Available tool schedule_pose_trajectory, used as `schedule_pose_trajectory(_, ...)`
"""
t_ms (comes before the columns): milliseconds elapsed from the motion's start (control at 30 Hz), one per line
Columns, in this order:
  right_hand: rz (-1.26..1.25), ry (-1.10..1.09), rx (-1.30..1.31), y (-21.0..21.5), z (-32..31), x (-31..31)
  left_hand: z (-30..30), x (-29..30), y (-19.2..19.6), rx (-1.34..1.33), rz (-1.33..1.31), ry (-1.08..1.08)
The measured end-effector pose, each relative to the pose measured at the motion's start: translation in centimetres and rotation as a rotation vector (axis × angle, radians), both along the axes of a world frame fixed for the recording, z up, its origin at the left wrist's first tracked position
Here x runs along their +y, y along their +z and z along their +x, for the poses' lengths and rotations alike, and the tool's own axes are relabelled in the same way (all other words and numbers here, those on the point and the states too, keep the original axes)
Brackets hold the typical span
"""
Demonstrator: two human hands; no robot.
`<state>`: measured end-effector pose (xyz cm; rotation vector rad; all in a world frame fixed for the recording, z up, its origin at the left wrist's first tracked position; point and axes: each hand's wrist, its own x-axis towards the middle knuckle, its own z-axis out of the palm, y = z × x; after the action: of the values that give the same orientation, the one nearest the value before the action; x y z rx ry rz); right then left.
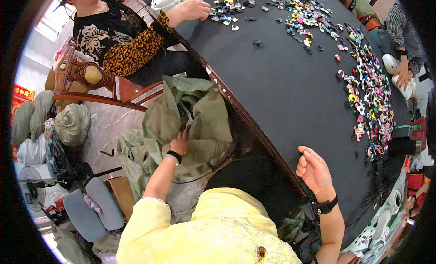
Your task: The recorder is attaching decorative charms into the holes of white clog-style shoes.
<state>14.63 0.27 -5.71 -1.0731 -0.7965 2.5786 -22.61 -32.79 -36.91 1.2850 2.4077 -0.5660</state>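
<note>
My left hand [180, 145], with a dark band at the wrist, reaches down into the mouth of a large olive-green woven sack [209, 127] beside the table. Its fingers stretch out against the inner cloth, and their tips are partly hidden; dark contents show faintly deeper inside. Over the near edge of the black-topped table [272, 91], my right hand [314, 171] is raised with its fingers loosely curved and apart. Nothing shows in it. A watch [326, 206] is on that wrist. Many small colourful clip-like pieces [368, 91] lie heaped along the table's far right side.
More small pieces [302, 14] lie scattered at the far end. Across the corner, a person's hand [193, 9] touches a small pile; another person's hand [402, 75] rests on a white object at right. A carved wooden chair [86, 75], tied sacks [72, 123] and a grey seat [93, 209] stand left.
</note>
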Motion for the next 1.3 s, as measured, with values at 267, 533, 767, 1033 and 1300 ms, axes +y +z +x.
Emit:
schedule_pose_trajectory(267, 0.056, -0.032, -0.071, -0.8, 0.6, 0.3, 3.1, -5.1, 9.4, -0.168, -0.207, 1.076)
schedule_pose_trajectory(533, 0.074, -0.009, -0.054, 0.2, 0.0, -0.3, 4.2, -8.9, 1.0, -0.054, -0.186, -0.049)
schedule_pose_trajectory(767, 0.109, -0.023, -0.086, -0.2, 0.0, -0.2, 10.3, -0.9, 2.5, -0.143, 0.485, 0.038)
schedule_pose_trajectory(1033, 0.119, -0.023, -0.139, 0.1, -0.2, -0.4, 5.9, 3.5, 8.5, -0.226, 0.588, 0.061)
schedule_pose_trajectory(1300, 0.104, 0.004, -0.237, 1.8, -0.9, -0.3, 4.0, 10.5, 11.3, -0.466, 0.776, -0.212)
